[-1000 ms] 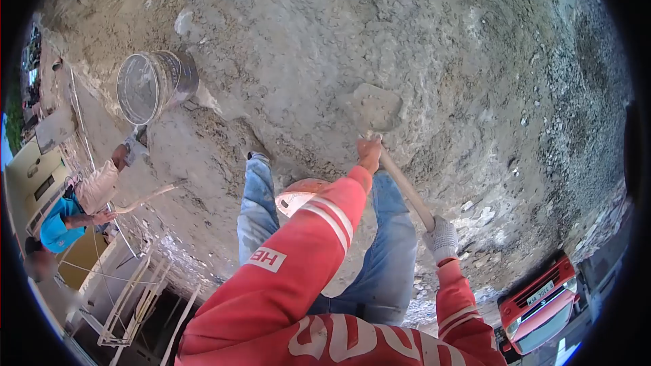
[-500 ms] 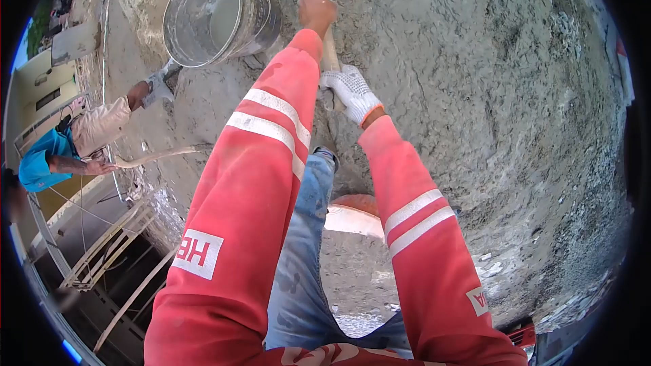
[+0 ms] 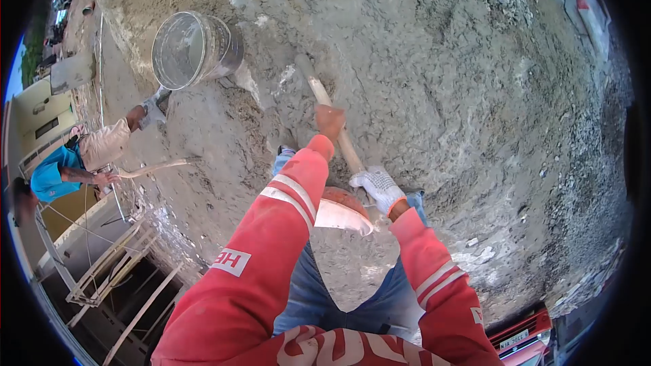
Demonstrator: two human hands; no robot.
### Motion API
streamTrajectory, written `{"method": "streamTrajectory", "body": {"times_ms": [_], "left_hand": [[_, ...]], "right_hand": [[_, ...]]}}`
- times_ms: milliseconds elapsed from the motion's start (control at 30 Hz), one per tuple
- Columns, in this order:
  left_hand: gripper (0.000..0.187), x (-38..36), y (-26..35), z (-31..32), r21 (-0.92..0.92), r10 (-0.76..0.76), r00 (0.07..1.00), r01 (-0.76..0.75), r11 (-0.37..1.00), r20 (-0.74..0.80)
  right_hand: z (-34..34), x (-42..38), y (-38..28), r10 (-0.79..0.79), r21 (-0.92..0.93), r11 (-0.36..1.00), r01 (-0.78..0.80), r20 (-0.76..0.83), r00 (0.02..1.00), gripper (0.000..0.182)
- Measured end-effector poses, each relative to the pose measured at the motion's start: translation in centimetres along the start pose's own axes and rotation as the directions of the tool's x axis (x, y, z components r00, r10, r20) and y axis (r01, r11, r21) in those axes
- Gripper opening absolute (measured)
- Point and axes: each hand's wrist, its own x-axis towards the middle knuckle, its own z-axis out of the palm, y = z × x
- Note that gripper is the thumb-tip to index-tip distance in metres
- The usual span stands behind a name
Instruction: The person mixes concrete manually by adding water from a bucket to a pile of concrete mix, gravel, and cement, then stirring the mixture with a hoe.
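Note:
My bare left hand [image 3: 330,120] is wrapped round the upper shaft of a long wooden tool handle [image 3: 348,149]. Farther down, my right hand [image 3: 380,188], in a white dotted work glove with an orange cuff, closes on the same handle near its lower visible end. The handle slants up and left, its far end grey and down in wet grey mortar [image 3: 434,95]; any blade there is hidden. Close under my right hand, between my legs, lies a reddish object with a pale curved rim [image 3: 344,215].
A mortar-smeared bucket [image 3: 227,47] stands beyond my hands to the left. At left, a person in a blue shirt [image 3: 54,175] holds another long wooden handle [image 3: 159,166]. A wooden frame [image 3: 112,268] is at lower left, a red vehicle [image 3: 525,335] at lower right.
Both hands and the handle have come down nearer my body, the handle now slanting more to the left. My view has shifted, and the bucket looks smaller and lower.

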Motion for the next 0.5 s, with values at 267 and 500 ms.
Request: {"method": "streamTrajectory", "body": {"times_ms": [267, 500], "left_hand": [[0.019, -18.5, 0.0, 12.0, -0.664, -0.586, 0.753, 0.606, 0.438, 0.300], [0.010, -31.7, -3.3, 8.4, -0.662, -0.364, 0.713, 0.697, 0.275, 0.599]], "right_hand": [[-15.2, -23.9, -2.8, 0.856, -0.338, 0.511, -0.790, 0.118, 0.504, 0.046], [-14.0, -28.3, -17.2, 0.982, -0.524, 0.090, -0.847, -0.096, 0.164, 0.043]]}}
